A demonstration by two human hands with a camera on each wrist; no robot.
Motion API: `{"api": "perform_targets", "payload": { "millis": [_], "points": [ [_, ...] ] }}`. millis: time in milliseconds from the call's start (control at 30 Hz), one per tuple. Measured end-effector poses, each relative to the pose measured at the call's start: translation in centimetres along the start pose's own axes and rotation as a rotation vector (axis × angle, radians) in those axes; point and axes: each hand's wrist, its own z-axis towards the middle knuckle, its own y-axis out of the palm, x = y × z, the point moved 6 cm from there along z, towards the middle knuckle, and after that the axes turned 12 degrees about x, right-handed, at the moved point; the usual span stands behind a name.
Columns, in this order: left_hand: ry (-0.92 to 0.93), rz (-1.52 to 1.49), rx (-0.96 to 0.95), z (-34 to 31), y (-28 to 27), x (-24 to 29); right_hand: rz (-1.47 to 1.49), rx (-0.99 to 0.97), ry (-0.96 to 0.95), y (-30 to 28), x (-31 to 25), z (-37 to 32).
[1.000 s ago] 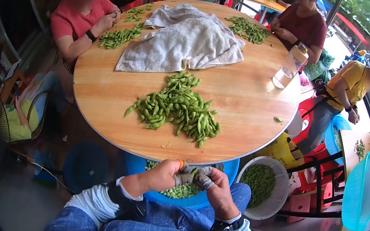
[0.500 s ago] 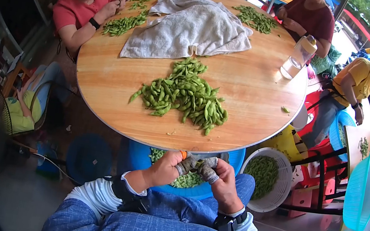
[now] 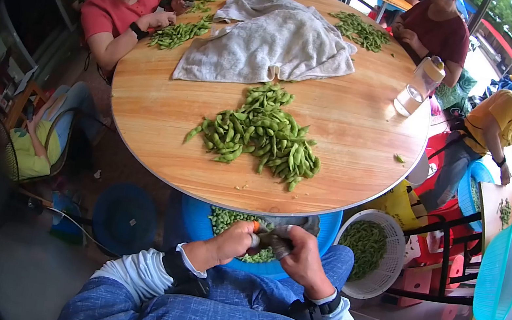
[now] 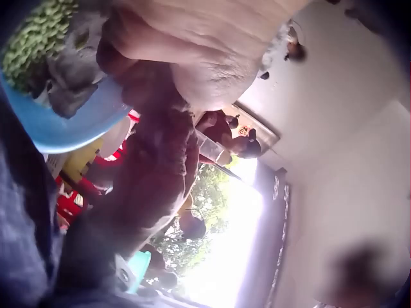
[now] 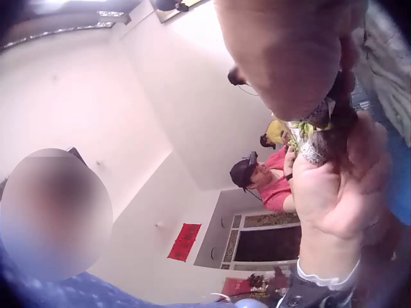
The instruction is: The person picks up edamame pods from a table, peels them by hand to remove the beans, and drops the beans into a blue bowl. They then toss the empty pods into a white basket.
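Over a blue basin (image 3: 328, 232), my two hands meet fingertip to fingertip. A green edamame pod (image 5: 306, 130) shows between them in the right wrist view. My left hand (image 3: 230, 242) pinches it with wrapped fingertips, an orange band on one finger. From the other side my right hand (image 3: 303, 257), also wrapped at thumb and finger, grips it; its knuckles cover much of the pod in the head view. Shelled green beans (image 3: 227, 219) lie in the basin below, beside a grey, cloth-like thing (image 4: 76, 80). A heap of edamame pods (image 3: 260, 133) lies ahead on the round table (image 3: 162, 126).
A white towel (image 3: 280, 44) covers the table's middle, with a clear bottle (image 3: 419, 88) at its right. A white basket (image 3: 399, 244) of pods stands on the floor to the right, near a turquoise basket (image 3: 498, 276). Several people sit around, handling pods at the tables.
My hands have drawn closer together, the right turning inward over the pod. The head view has tilted, so the table sits higher. The person in red at left has lowered a hand to their pods.
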Motion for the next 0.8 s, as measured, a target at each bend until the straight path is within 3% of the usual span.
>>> {"api": "perform_targets", "payload": {
  "millis": [33,67,100,167,233,300,367,567,667,767,800],
  "points": [
    [0.096,0.158,0.004,0.0,0.2,0.3,0.054,0.066,0.027,-1.0,1.0,-0.2],
    [0.318,0.401,-0.031,-0.6,0.6,1.7,0.108,0.133,0.055,-2.2,1.8,-0.3],
    [0.371,0.491,0.006,-0.9,0.3,3.0,0.14,0.195,0.191,-4.2,1.6,-0.1],
    [0.478,0.671,0.079,-1.0,-0.4,5.5,0.156,0.474,0.184,-8.9,6.0,-1.0],
    [0.619,0.718,0.356,-0.3,-2.1,8.8,0.335,0.635,0.452,-11.9,7.8,-2.5],
    [0.731,0.813,0.546,1.2,-3.4,11.2,0.595,0.678,0.591,-13.3,10.3,-4.0],
    [0.747,1.04,0.648,3.1,-3.9,12.5,0.727,0.699,0.607,-12.9,11.0,-4.5],
    [0.827,1.229,0.632,5.7,-5.3,11.7,0.83,0.595,0.532,-10.3,9.3,-3.4],
    [0.732,0.869,0.559,5.1,-7.0,11.0,0.737,0.442,0.482,-8.3,6.5,-2.1],
    [0.647,0.392,0.371,4.3,-7.5,10.3,0.545,0.205,0.414,-5.5,3.1,-0.7],
    [0.418,0.136,0.278,2.9,-6.2,10.7,0.563,0.155,0.401,-4.5,1.8,-0.3]
  ]
}}
